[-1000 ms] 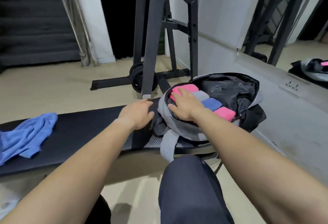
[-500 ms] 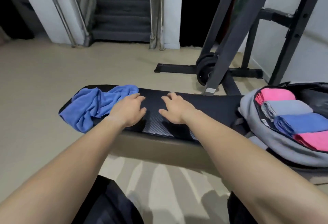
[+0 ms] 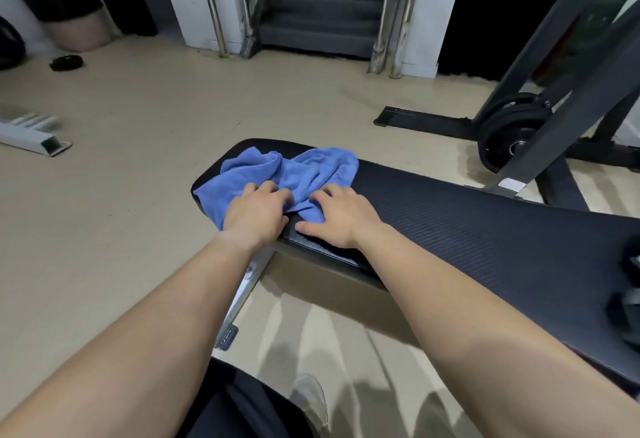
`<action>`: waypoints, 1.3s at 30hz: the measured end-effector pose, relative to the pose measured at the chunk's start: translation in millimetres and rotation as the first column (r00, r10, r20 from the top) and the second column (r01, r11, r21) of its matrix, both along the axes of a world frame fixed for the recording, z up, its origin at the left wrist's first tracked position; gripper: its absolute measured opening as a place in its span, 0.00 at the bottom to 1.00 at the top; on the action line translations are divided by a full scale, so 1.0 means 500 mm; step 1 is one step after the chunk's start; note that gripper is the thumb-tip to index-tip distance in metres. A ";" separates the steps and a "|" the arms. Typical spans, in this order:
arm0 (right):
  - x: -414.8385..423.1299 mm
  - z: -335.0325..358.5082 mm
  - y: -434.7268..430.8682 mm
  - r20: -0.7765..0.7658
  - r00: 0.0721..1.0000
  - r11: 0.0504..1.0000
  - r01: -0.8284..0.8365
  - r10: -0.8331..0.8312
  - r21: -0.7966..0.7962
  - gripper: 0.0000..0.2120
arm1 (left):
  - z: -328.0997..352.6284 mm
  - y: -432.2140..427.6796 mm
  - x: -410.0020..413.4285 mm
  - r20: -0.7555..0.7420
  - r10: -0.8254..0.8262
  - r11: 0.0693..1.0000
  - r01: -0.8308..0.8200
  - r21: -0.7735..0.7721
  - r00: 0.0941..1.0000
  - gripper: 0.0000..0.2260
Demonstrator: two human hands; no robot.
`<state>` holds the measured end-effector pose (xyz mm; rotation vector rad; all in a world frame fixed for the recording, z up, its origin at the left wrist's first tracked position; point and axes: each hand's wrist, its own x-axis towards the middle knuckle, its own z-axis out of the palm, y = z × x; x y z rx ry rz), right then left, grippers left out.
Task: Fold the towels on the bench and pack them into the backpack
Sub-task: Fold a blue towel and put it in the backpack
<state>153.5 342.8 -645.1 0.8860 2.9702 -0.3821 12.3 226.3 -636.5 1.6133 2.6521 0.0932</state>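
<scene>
A crumpled blue towel point(image 3: 287, 174) lies on the left end of the black padded bench point(image 3: 467, 226). My left hand point(image 3: 256, 210) sits on the towel's near left part, its fingers curled into the cloth. My right hand point(image 3: 341, 214) is beside it on the towel's near right edge, with fingers bent onto the fabric and the thumb lying on the bench pad. Both forearms reach in from the bottom of the frame. The backpack and the folded towels are out of view.
A dark rack with a weight plate point(image 3: 512, 139) stands behind the bench at the right. Stairs point(image 3: 325, 4) rise at the back. A white metal bar point(image 3: 34, 136) and a small black disc point(image 3: 65, 62) lie on the beige floor at the left.
The view has swung left, away from the backpack. Both hands have left the bag, slid along the bench and now lie on the blue towel.
</scene>
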 end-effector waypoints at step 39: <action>0.686 0.147 0.116 -0.197 0.715 0.694 0.698 -0.670 0.176 0.15 | 0.107 0.166 0.449 0.346 -0.400 0.910 0.321 0.264 0.849 0.03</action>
